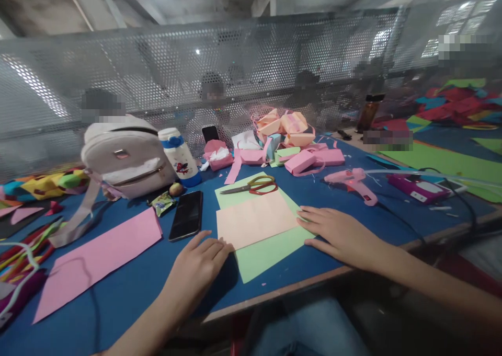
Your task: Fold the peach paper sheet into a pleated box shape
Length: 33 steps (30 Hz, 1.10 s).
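Note:
A peach paper sheet (254,220) lies across a light green sheet (266,256) on the blue table. My left hand (196,262) rests at the peach sheet's left edge, fingers loosely spread and holding nothing. At its right edge my right hand (337,236) lies flat, fingers apart, fingertips touching the papers. Scissors (245,187) with olive and red handles sit on the green sheet, just beyond the peach one. Left of the papers is a black phone (186,216).
A pink sheet (102,256), white backpack (129,157) and bottle (180,157) stand left. Folded paper boxes (284,128) are piled behind. A pink glue gun (353,182) with its cord and a purple box (418,187) are right. A perforated metal screen (251,58) rises behind.

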{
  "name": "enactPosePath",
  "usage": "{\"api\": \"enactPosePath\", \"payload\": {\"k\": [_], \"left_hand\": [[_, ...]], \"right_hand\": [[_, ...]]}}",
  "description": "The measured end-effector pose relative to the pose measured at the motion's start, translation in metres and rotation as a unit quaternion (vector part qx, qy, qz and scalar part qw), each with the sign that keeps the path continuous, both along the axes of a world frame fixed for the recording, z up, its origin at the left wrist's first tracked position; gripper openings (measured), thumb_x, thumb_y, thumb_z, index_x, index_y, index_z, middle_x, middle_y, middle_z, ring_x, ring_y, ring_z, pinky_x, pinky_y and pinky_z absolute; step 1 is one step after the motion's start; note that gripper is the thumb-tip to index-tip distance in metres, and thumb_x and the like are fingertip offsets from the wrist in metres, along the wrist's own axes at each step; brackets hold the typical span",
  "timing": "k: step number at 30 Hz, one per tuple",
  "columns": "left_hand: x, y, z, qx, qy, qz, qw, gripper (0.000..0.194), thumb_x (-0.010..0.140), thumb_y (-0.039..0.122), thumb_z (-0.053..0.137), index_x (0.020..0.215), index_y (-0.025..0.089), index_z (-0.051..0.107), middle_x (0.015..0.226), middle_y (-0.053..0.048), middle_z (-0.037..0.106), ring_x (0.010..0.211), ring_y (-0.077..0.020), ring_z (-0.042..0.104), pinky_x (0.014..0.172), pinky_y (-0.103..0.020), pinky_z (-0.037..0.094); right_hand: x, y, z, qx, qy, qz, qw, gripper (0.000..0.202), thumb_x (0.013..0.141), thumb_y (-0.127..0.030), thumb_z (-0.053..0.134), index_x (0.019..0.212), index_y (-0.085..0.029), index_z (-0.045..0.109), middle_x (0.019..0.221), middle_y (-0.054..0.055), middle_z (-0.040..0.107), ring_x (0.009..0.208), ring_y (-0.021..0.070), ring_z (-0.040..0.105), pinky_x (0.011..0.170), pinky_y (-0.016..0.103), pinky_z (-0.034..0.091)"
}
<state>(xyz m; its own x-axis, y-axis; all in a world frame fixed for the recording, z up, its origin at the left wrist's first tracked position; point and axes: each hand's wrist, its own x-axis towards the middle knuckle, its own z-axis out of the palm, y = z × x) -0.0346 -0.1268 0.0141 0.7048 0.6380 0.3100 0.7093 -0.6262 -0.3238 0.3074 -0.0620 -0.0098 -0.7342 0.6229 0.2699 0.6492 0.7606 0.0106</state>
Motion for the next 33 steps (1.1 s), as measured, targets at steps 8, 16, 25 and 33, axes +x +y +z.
{"api": "enactPosePath", "payload": {"k": [8,16,25,33], "left_hand": [[0.021,0.014,0.001,0.042,-0.016,-0.074,0.996,0.034,0.100,0.007,0.033,0.100,0.010,0.067,0.089,-0.008,0.072,0.078,-0.0218,0.065,0.080,-0.041,0.051],[0.028,0.035,-0.010,-0.092,-0.106,-0.123,0.982,0.030,0.103,0.012,0.034,0.110,0.013,0.063,0.098,-0.008,0.070,0.087,-0.0195,0.062,0.080,-0.035,0.048],[0.019,0.068,-0.008,-0.410,-0.305,-0.072,0.857,0.014,0.101,0.018,0.046,0.094,0.021,0.058,0.092,0.000,0.066,0.085,-0.0140,0.060,0.078,-0.025,0.044],[0.026,0.066,-0.018,-0.414,-0.359,-0.010,0.836,0.014,0.097,0.011,0.048,0.095,0.022,0.055,0.092,0.001,0.063,0.087,-0.0136,0.058,0.078,-0.024,0.044]], "right_hand": [[-0.019,0.017,0.023,-0.010,-0.001,0.089,0.996,0.036,0.097,-0.030,0.051,0.130,-0.017,0.059,0.126,0.013,0.064,0.116,0.0267,0.057,0.094,0.042,0.047],[-0.059,0.048,0.018,-0.098,-0.067,0.292,0.949,0.038,0.094,-0.035,0.060,0.129,-0.022,0.057,0.098,0.006,0.064,0.082,0.0199,0.053,0.070,0.033,0.038],[-0.060,0.064,-0.006,-0.121,-0.020,0.345,0.930,0.040,0.100,-0.039,0.048,0.135,-0.020,0.052,0.091,0.004,0.061,0.079,0.0189,0.048,0.075,0.034,0.037],[-0.062,0.063,-0.001,-0.136,0.009,0.344,0.929,0.032,0.103,-0.034,0.044,0.126,-0.015,0.056,0.093,0.003,0.063,0.081,0.0168,0.051,0.068,0.033,0.035]]}}
